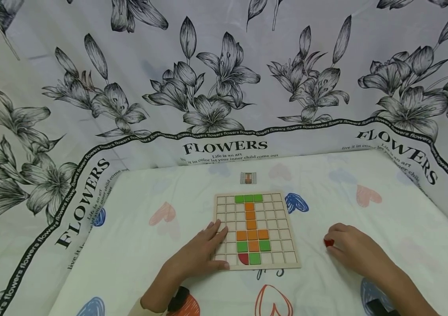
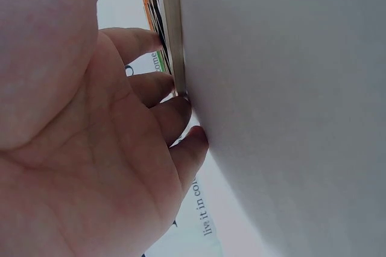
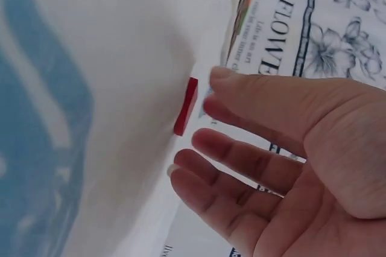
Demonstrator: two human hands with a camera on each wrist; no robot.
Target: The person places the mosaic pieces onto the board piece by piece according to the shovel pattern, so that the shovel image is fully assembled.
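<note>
A square wooden grid board (image 1: pixel 289 224) lies on the cloth. Green tiles (image 1: pixel 249 198) and orange tiles (image 1: pixel 251 224) form a figure on it, along with a red quarter-round tile (image 1: pixel 243 259) in the bottom row. My left hand (image 1: pixel 194 253) rests on the board's left edge, fingers stretched out and thumb at the near corner. Right of the board, my right hand (image 1: pixel 360 252) is beside a small red tile (image 3: pixel 187 107) with a curved edge. That tile stands at the cloth, just off the fingertips, with thumb and fingers loosely bent and apart in the right wrist view.
Behind the board lies a small picture card (image 1: pixel 248 178) with a similar coloured figure. A pale cloth with printed hearts (image 1: pixel 368 195) covers the surface. Flower-printed fabric (image 1: pixel 224 87) rises like a wall at the back and sides.
</note>
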